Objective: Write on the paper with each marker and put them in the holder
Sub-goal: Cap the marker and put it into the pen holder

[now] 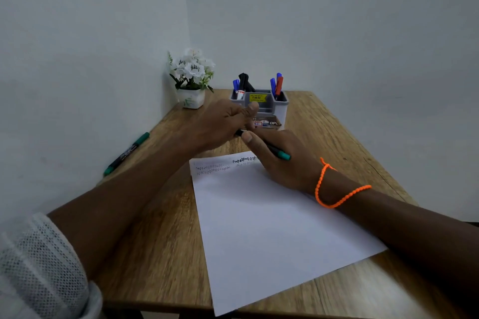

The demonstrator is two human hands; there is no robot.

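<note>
At centre frame, above the white paper sheet, the right hand grips a green-capped black marker while the left hand pinches its far end.

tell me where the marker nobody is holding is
In the head view the loose marker lies on the table's far left edge by the wall, left of the left hand.

markers in holder: 6 | green markers: 2 — table, in hand | paper: 1 | flower pot: 1
</note>
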